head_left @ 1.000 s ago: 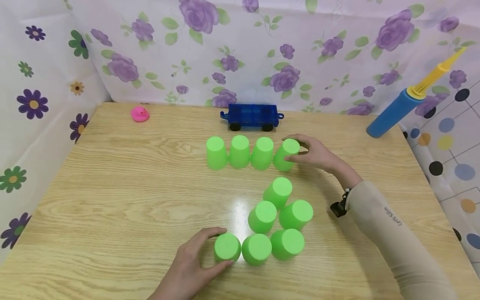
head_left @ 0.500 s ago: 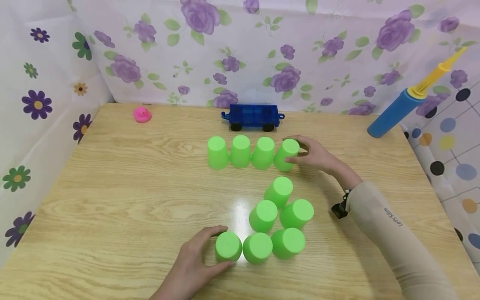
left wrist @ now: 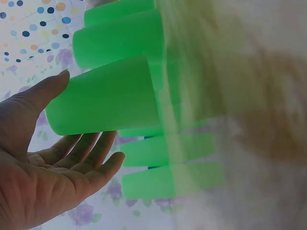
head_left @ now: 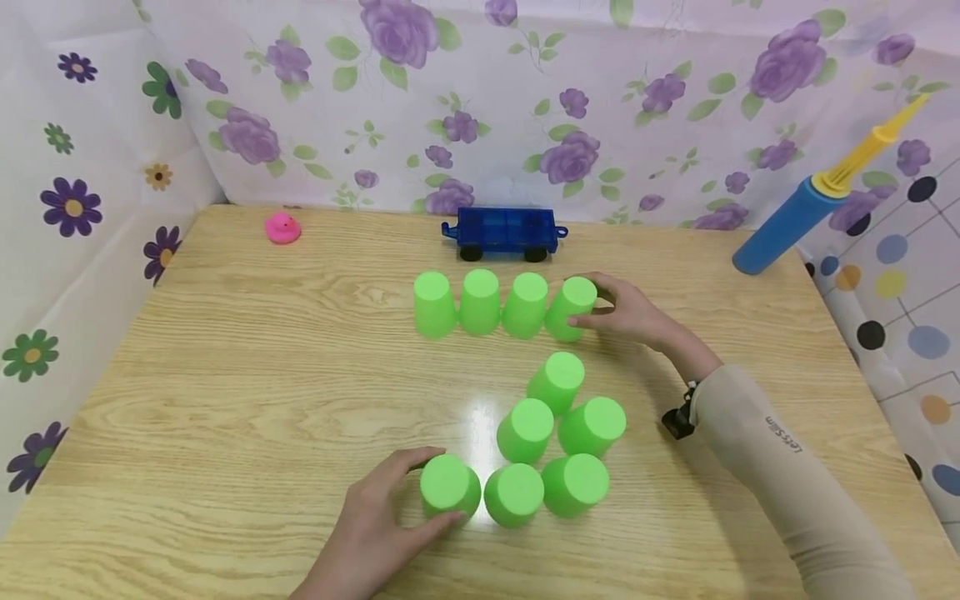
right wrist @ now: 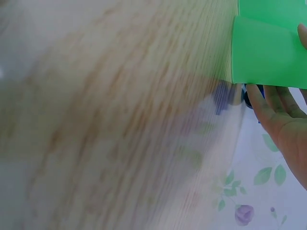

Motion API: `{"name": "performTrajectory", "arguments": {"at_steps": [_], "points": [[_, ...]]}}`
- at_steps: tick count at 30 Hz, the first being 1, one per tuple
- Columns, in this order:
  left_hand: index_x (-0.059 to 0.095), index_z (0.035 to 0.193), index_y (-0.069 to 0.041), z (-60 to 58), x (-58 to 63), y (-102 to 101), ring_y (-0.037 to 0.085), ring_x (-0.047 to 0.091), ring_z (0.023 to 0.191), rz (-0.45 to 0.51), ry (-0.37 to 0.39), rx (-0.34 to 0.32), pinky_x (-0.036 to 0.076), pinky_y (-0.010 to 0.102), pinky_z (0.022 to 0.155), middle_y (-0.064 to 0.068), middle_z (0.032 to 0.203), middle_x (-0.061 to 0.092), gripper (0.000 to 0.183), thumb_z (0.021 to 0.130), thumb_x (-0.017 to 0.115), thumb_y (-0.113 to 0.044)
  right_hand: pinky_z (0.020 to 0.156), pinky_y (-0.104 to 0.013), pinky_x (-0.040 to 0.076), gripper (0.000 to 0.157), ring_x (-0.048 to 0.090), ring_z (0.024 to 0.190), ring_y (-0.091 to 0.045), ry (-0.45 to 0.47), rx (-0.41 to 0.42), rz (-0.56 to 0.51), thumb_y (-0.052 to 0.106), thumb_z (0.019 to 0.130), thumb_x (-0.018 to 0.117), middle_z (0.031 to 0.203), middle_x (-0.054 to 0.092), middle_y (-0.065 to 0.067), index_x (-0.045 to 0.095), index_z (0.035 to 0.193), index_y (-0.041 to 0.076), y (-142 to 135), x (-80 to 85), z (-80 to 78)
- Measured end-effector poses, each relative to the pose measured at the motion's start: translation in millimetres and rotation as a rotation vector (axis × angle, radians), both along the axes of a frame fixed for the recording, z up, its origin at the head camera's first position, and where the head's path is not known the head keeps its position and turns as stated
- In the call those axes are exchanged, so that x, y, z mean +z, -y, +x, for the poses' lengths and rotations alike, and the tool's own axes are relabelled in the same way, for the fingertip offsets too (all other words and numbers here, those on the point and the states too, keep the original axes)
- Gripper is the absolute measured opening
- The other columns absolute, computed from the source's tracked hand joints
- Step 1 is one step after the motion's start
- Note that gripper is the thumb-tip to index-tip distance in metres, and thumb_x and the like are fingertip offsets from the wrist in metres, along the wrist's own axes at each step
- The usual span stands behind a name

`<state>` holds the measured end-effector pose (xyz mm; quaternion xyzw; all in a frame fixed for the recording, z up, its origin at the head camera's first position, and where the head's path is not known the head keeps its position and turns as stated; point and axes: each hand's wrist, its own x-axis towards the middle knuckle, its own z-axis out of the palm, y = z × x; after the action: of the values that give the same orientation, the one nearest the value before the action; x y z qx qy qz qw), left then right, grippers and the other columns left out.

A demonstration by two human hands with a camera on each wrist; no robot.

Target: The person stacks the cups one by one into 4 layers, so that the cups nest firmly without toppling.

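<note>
At the table [head_left: 262, 375], fingers [head_left: 408, 457] hold green cups [head_left: 447, 482]; sleeve [head_left: 750, 425] reads "Let's Slim".

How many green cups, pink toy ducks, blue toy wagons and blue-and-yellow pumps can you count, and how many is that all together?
Green cups: 10
Pink toy duck: 1
Blue toy wagon: 1
Blue-and-yellow pump: 1
Total: 13
</note>
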<state>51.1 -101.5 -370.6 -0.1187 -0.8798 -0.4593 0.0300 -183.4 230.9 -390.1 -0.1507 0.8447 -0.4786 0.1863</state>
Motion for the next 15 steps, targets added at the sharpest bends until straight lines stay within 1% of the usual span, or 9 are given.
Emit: {"name": "performTrajectory", "arguments": {"at_steps": [3, 6, 9, 11, 13, 15], "points": [[0.061, 0.114, -0.015, -3.1, 6.6, 7.2, 0.007, 0.059, 0.104, -0.009, -0.034, 0.020, 0.050, 0.035, 0.090, -0.016, 0.110, 0.062, 0.062, 0.059, 0.088, -0.019, 0.105, -0.043, 0.037, 0.064, 0.033, 0.134, -0.027, -0.008, 0.003, -0.010, 0.024, 0.081, 0.074, 0.139, 0.044, -0.005, 0.044, 0.137, 0.014, -1.8, 0.3, 0.9], [0.060, 0.115, -0.016, -7.9, 14.1, 16.1, 0.009, 0.058, 0.105, -0.011, -0.019, 0.060, 0.049, 0.040, 0.091, -0.014, 0.111, 0.063, 0.061, 0.061, 0.087, -0.020, 0.107, -0.044, 0.034, 0.066, 0.034, 0.134, -0.026, -0.045, -0.006, -0.007, 0.027, 0.080, 0.075, 0.139, 0.043, -0.003, 0.043, 0.137, 0.015, -6.4, 0.9, 4.0], [0.060, 0.117, -0.018, -13.3, 25.7, 26.7, 0.014, 0.057, 0.107, -0.011, 0.019, 0.114, 0.046, 0.048, 0.093, -0.009, 0.113, 0.063, 0.059, 0.064, 0.086, -0.024, 0.109, -0.045, 0.030, 0.069, 0.031, 0.135, -0.026, -0.123, -0.035, 0.024, 0.029, 0.081, 0.074, 0.142, 0.039, -0.004, 0.040, 0.140, 0.017, -13.4, 3.7, 11.5], [0.059, 0.118, -0.016, -17.5, 34.7, 34.5, 0.018, 0.057, 0.109, -0.017, 0.018, 0.147, 0.044, 0.052, 0.094, -0.005, 0.114, 0.063, 0.060, 0.065, 0.085, -0.024, 0.110, -0.046, 0.028, 0.069, 0.029, 0.136, -0.027, -0.183, -0.068, 0.045, 0.027, 0.082, 0.073, 0.145, 0.036, -0.006, 0.038, 0.141, 0.017, -18.6, 6.5, 18.6], [0.059, 0.119, -0.016, -21.7, 44.3, 42.0, 0.019, 0.055, 0.110, -0.022, 0.003, 0.183, 0.042, 0.054, 0.095, -0.002, 0.115, 0.063, 0.060, 0.066, 0.085, -0.023, 0.110, -0.044, 0.027, 0.069, 0.026, 0.137, -0.027, -0.233, -0.101, 0.046, 0.023, 0.083, 0.072, 0.147, 0.033, -0.006, 0.037, 0.142, 0.017, -23.7, 9.2, 26.6], [0.059, 0.120, -0.015, -26.4, 52.5, 48.7, 0.016, 0.055, 0.109, -0.034, -0.039, 0.209, 0.042, 0.052, 0.095, -0.001, 0.114, 0.063, 0.061, 0.065, 0.086, -0.019, 0.109, -0.045, 0.028, 0.068, 0.027, 0.137, -0.027, -0.270, -0.124, 0.038, 0.018, 0.084, 0.071, 0.147, 0.033, -0.008, 0.036, 0.142, 0.015, -27.1, 12.5, 35.6]]}}
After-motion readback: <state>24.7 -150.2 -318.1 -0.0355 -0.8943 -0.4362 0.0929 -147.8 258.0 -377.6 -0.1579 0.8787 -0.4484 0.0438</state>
